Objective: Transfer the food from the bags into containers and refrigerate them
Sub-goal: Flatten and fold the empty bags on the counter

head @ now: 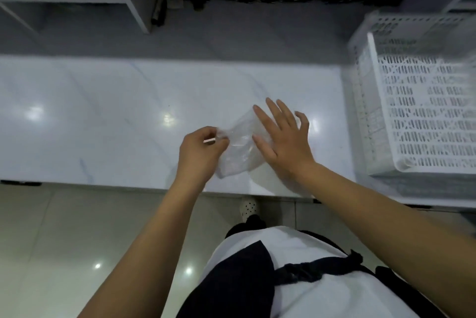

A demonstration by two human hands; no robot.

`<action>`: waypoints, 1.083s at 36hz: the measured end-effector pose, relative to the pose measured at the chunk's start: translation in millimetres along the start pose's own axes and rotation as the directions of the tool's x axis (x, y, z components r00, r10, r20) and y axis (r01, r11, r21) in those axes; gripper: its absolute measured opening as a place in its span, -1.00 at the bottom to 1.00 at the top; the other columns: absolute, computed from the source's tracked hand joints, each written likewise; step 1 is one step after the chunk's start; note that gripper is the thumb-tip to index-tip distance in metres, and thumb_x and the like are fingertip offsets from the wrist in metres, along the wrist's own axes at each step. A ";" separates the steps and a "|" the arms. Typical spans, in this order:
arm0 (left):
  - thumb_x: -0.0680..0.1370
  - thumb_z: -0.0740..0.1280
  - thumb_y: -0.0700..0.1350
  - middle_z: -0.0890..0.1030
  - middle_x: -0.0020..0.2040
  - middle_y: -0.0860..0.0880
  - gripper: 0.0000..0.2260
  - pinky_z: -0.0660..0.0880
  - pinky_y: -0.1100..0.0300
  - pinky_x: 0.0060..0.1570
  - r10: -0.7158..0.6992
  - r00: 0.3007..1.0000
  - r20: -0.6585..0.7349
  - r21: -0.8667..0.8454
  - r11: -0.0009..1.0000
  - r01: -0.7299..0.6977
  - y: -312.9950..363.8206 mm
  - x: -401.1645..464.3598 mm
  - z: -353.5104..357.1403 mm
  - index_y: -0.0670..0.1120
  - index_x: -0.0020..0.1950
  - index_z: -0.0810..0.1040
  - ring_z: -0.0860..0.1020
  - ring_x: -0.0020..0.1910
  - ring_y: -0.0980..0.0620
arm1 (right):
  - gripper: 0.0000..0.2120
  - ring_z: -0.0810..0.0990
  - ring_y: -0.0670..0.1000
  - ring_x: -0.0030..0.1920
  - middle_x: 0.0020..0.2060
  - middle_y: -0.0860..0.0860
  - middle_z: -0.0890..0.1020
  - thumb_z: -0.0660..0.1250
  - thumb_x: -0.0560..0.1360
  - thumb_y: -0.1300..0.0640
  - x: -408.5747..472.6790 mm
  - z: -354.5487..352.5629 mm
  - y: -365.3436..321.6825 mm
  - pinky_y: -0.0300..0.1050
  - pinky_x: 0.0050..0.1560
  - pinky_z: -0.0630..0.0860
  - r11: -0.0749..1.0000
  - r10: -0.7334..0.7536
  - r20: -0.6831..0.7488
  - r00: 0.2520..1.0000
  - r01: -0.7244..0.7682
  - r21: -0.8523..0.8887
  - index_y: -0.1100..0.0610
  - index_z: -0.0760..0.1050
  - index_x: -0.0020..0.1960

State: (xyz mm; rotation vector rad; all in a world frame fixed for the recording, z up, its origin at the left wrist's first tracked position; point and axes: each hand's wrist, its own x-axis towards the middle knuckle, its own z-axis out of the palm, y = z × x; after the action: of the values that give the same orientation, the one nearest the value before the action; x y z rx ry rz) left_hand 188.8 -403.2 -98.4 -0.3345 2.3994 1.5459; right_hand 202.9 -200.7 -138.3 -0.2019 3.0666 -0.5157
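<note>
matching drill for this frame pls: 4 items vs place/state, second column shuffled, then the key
Things:
1. left hand
2. right hand
3. clear plastic bag
4. white crate

Place or state:
A. far right of the counter, on its own
B. fingers spread flat over the bag
C. lying on the counter between both hands
D. pinching the bag's left edge

Pairs: 1-D, 2-B, 3-C, 4-A

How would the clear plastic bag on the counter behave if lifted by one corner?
The clear plastic bag looks thin and crumpled, so probably floppy. It seems empty and flat, likely very light. The left hand pinches its edge while the right hand lies open on it; it may slide on the glossy counter.
</note>
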 end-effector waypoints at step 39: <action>0.55 0.31 -0.36 0.65 -0.18 -0.26 -0.85 0.65 -0.12 -0.21 0.071 0.613 0.787 0.183 0.922 -0.342 76.1 -288.4 322.8 -0.20 -0.06 0.66 0.65 -0.24 -0.17 | -0.86 0.61 0.07 0.00 0.03 0.01 0.66 0.37 0.56 0.09 -442.1 -151.2 140.8 -0.01 -0.02 0.54 0.698 0.687 -0.165 0.708 -0.579 0.422 0.08 0.67 0.06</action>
State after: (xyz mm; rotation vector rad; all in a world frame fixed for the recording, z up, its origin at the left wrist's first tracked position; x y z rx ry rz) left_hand 465.5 -63.7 -62.2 0.6052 1.9336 1.0099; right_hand 616.7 38.4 -39.9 1.0305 2.9342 -1.0736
